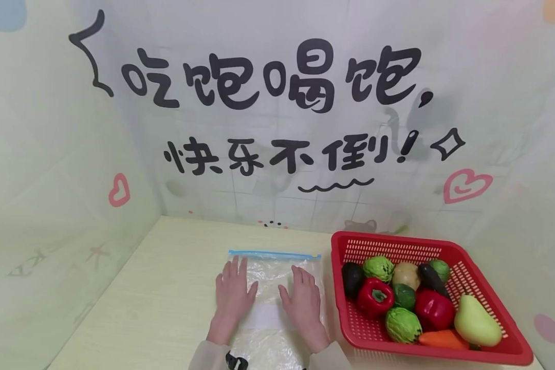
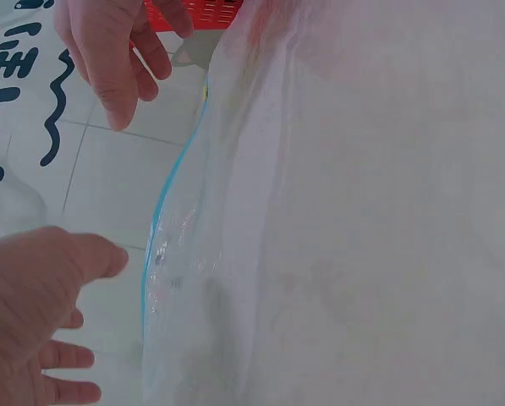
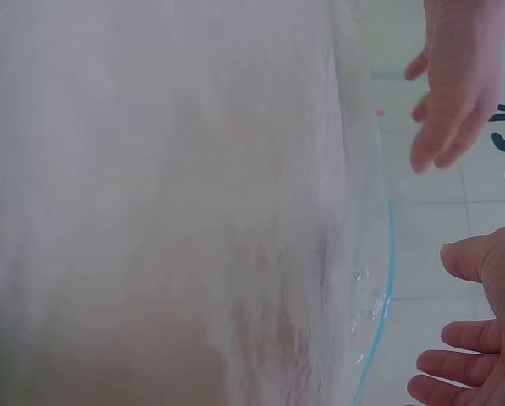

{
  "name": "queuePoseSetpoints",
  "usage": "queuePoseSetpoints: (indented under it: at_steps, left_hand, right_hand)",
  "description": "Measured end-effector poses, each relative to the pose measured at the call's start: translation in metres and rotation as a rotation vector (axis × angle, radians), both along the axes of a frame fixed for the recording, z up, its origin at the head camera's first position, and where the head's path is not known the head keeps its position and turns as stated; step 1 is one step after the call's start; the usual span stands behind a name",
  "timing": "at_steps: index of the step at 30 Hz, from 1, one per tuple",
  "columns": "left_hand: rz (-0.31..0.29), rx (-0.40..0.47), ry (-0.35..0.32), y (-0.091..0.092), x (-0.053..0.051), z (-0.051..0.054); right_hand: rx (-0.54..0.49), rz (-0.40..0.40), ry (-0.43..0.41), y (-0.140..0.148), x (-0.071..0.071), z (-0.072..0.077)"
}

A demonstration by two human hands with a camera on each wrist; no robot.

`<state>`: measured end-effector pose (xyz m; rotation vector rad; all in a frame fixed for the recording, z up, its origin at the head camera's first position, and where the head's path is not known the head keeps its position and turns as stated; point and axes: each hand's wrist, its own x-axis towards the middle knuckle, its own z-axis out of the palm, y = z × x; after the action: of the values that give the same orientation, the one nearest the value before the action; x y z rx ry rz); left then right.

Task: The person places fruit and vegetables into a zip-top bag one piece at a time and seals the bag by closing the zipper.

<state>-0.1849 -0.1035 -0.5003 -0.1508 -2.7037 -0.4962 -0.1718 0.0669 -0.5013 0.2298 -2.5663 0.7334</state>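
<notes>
A clear plastic bag with a blue zip edge (image 1: 277,280) lies flat on the pale table, a white label band across its middle. Over its left side is the left hand (image 1: 233,293), fingers extended toward the zip. The right hand (image 1: 303,306) is over the bag's right side, fingers also extended. In the left wrist view the bag (image 2: 210,220) fills much of the picture, with the left hand (image 2: 41,313) and right hand (image 2: 121,51) beside its zip edge. The right wrist view shows the right hand (image 3: 480,330), the left hand (image 3: 459,76) and the bag (image 3: 366,296). Both hands hold nothing.
A red basket (image 1: 339,288) stands to the right of the bag, holding a red pepper (image 1: 375,298), a pear-shaped green item (image 1: 477,321), a carrot (image 1: 444,339) and several other vegetables. A printed cloth (image 1: 277,200) hangs behind the table and along its sides.
</notes>
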Motion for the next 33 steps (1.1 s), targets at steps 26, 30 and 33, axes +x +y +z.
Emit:
queuePoseSetpoints:
  at_steps: [26, 30, 33]
  left_hand:
    - [0.221, 0.363, -0.118, -0.028, 0.001, -0.001]
    - [0.217, 0.470, 0.021, -0.028, -0.001, 0.004]
    - [0.195, 0.531, 0.195, -0.029, -0.003, 0.011]
  right_hand:
    - [-0.096, 0.033, 0.039, -0.003, -0.002, 0.007]
    - [-0.124, 0.056, 0.052, -0.005, -0.002, 0.014]
    - [-0.165, 0.090, 0.065, -0.007, -0.003, 0.023]
